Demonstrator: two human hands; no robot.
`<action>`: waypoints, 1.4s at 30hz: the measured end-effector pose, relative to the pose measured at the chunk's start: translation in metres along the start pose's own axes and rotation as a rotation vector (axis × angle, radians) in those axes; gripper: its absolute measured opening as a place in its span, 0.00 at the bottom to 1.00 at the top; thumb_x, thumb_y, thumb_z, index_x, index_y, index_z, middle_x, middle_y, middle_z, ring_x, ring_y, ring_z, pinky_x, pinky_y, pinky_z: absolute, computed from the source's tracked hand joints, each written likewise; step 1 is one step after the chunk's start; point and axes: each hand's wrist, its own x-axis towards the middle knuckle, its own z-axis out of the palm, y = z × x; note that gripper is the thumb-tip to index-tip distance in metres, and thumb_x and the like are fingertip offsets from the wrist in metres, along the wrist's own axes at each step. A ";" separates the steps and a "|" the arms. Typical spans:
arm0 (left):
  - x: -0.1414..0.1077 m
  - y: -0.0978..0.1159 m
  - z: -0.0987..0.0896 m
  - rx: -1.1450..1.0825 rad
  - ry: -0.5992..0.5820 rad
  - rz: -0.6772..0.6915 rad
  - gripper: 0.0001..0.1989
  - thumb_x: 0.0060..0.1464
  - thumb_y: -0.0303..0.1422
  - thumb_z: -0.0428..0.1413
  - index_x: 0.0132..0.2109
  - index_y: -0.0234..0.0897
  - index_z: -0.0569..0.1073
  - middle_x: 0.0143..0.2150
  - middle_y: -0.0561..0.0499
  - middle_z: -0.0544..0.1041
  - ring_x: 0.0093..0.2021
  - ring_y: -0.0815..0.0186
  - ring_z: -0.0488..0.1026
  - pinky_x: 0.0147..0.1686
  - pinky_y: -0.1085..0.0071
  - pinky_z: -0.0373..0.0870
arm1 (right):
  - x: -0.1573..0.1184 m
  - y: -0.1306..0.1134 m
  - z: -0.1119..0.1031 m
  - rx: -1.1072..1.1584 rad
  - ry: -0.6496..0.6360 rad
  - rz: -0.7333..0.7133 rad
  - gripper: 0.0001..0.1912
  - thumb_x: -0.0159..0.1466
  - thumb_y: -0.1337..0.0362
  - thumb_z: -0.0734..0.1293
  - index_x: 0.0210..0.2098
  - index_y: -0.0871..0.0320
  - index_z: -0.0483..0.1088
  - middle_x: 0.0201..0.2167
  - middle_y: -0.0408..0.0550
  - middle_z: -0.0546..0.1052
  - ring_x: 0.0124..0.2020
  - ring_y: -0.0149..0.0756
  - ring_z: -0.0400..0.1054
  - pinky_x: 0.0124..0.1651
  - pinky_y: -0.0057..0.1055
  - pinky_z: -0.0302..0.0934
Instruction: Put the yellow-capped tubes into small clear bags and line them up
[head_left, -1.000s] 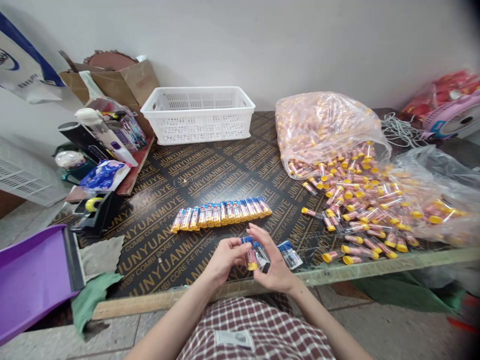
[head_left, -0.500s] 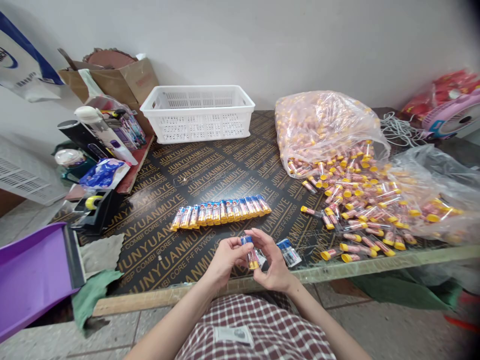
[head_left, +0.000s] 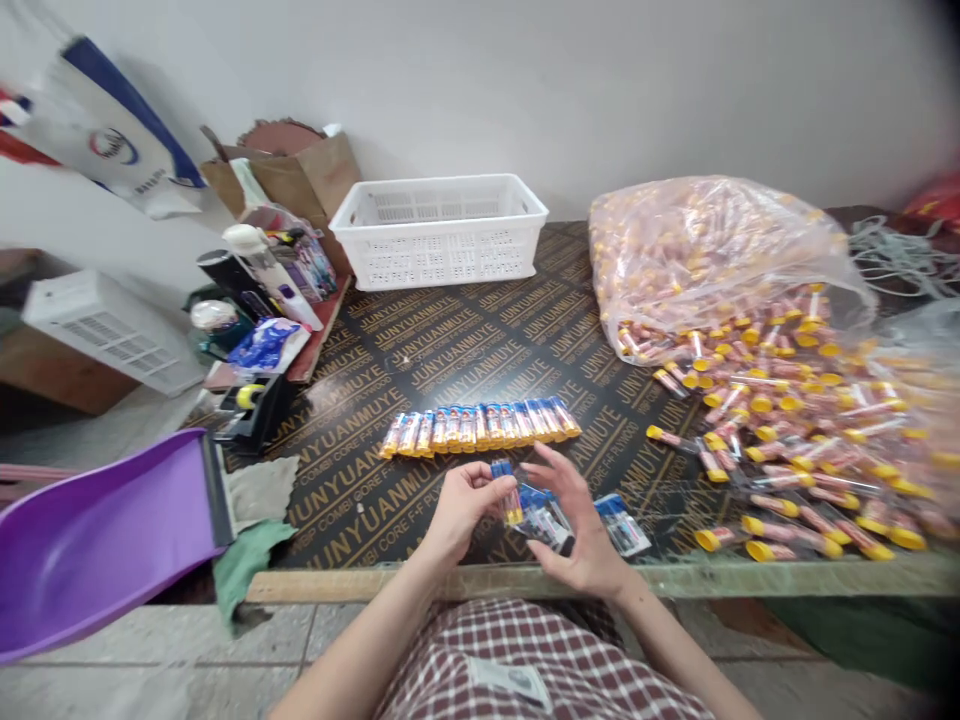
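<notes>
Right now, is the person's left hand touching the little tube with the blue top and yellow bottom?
Touching. The head view shows the left hand pinching the little blue-topped, yellow-bottomed tube between thumb and fingers.

Gap behind tube row [head_left: 480, 428]; pile [head_left: 814, 445] seemingly blocks right.

A blue-ended, yellow-ended tube [head_left: 513, 509] is held just in front of a row of similar tubes [head_left: 480, 428].
Its blue end is pointed toward the row; blue-topped packets [head_left: 541, 518], partly hidden, are seen before the row's right end.
</notes>
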 end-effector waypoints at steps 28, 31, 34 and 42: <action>0.024 -0.035 -0.010 1.187 0.018 0.399 0.09 0.51 0.39 0.56 0.32 0.38 0.74 0.31 0.49 0.75 0.31 0.63 0.71 0.31 0.71 0.60 | 0.004 0.125 -0.164 -1.297 0.144 0.426 0.22 0.62 0.70 0.58 0.56 0.61 0.62 0.43 0.60 0.73 0.47 0.52 0.63 0.44 0.45 0.58; 0.024 -0.054 0.008 1.232 -0.011 0.344 0.06 0.47 0.35 0.60 0.31 0.38 0.72 0.31 0.50 0.73 0.31 0.62 0.70 0.30 0.70 0.58 | 0.002 0.126 -0.167 -1.328 0.094 0.426 0.25 0.59 0.74 0.58 0.56 0.62 0.63 0.36 0.57 0.74 0.41 0.47 0.65 0.43 0.41 0.57; 0.025 -0.058 0.008 1.218 -0.021 0.341 0.03 0.48 0.30 0.59 0.30 0.38 0.71 0.31 0.51 0.73 0.33 0.63 0.70 0.32 0.71 0.58 | -0.003 0.124 -0.173 -1.329 0.059 0.405 0.26 0.58 0.75 0.58 0.56 0.61 0.62 0.41 0.56 0.73 0.43 0.43 0.65 0.44 0.36 0.57; 0.020 -0.053 0.010 0.807 -0.001 0.351 0.05 0.48 0.29 0.55 0.26 0.38 0.67 0.21 0.57 0.67 0.24 0.69 0.64 0.28 0.74 0.56 | -0.015 0.115 -0.192 -1.354 0.003 0.380 0.23 0.55 0.79 0.57 0.45 0.57 0.71 0.42 0.52 0.76 0.51 0.45 0.61 0.48 0.40 0.54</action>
